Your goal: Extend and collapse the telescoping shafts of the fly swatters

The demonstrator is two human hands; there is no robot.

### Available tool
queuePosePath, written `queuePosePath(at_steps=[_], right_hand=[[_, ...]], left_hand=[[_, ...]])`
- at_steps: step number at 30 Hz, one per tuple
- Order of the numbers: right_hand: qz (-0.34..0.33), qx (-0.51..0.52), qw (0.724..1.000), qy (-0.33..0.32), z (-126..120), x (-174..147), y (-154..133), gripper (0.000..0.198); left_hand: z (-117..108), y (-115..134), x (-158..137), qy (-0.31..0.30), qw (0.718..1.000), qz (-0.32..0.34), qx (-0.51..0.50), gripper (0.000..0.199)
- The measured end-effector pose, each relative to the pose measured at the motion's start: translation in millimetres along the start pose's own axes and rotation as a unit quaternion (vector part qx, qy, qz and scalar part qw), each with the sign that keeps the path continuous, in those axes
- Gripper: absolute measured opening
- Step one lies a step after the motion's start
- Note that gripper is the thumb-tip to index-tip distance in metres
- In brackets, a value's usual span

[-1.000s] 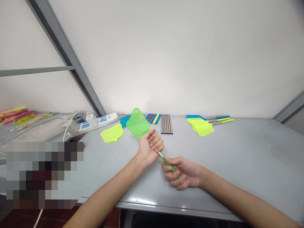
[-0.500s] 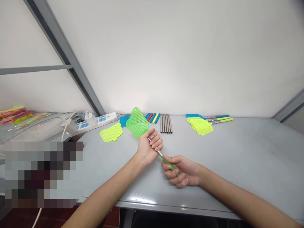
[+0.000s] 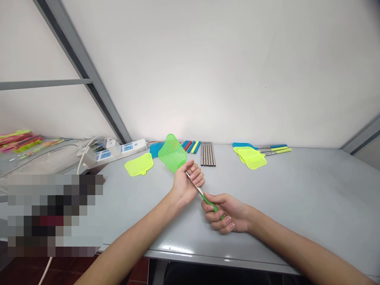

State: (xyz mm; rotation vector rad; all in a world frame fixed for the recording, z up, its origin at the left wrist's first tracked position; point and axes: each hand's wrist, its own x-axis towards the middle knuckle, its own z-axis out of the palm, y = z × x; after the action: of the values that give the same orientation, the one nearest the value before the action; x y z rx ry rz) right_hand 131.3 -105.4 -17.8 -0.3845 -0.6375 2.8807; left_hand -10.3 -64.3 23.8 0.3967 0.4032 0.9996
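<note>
left hand (image 3: pixel 186 184) fingers loosened, fly swatter (image 3: pixel 178 158) unmoved

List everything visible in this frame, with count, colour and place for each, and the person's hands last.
green mesh fly swatter with steel rod and green grip: one, held above the table's middle.
loose yellow-green mesh swatter head: one, flat, left of the held swatter.
loose blue swatter head: one, behind the held head, partly hidden.
coloured handle sleeves: several, blue, red, yellow, at the back edge.
bare steel rods: about six, side by side, back centre.
finished swatters: about three, yellow-green and blue, back right.
white power strip: one, back left.
grey table: one.
left hand: fingers loosening on the rod.
right hand: closed on the green grip.
</note>
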Motion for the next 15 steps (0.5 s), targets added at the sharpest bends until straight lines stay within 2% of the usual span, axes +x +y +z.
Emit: queuePosePath(at_steps=[10,15], right_hand=[[-0.013,-0.009,1.0,0.012,3.7,-1.1,-0.8,0.032],[-0.038,-0.011,0.999,0.017,5.0,-1.1,-2.9,0.032]], left_hand=[[2.5,-1.6,0.6,0.031,0.999,0.032,-0.01,0.028],[5.1,-1.2,-2.3,0.017,0.998,0.065,-0.004,0.02]])
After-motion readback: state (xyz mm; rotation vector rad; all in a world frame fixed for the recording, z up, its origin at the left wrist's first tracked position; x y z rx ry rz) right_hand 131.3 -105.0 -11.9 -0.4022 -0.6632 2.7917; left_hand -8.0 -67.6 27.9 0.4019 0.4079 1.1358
